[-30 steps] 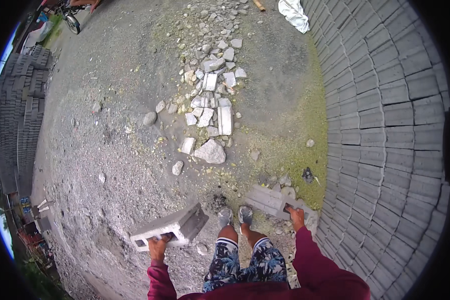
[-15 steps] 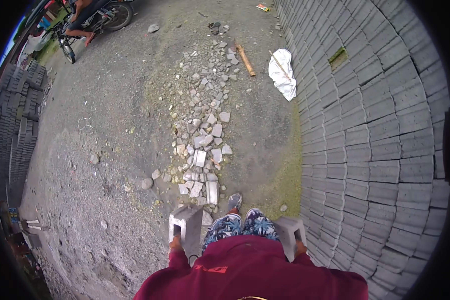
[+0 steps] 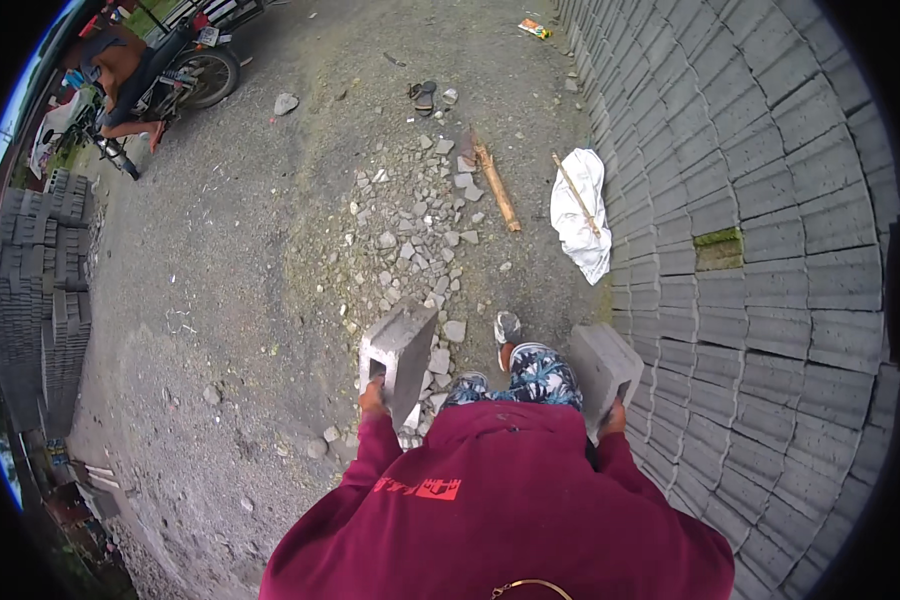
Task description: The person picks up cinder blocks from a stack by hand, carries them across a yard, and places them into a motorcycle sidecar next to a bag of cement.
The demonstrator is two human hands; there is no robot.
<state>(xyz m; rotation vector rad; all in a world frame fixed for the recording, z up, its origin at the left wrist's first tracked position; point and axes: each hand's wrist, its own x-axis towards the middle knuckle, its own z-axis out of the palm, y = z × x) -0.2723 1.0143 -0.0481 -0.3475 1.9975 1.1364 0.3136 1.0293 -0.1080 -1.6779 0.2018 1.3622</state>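
On the right is a large stack of grey blocks (image 3: 745, 330). The left concrete block (image 3: 402, 345) extends forward from the left hand (image 3: 373, 397), which holds it at the hollow end. The right concrete block (image 3: 600, 365), near this stack, extends forward from the right hand (image 3: 614, 418), which grips its hollow end.

Head-worn fisheye looks down, close above the sweatshirt (image 3: 500, 490); rim seems murky.

- The left block (image 3: 404, 338) and right block (image 3: 602, 362) are made of rough, matt concrete.
- The maroon top (image 3: 510, 490) is made of matt cloth.
- The ground (image 3: 270, 250) is covered with rough gravel (image 3: 220, 450).
- The pole (image 3: 494, 185) is made of wood.
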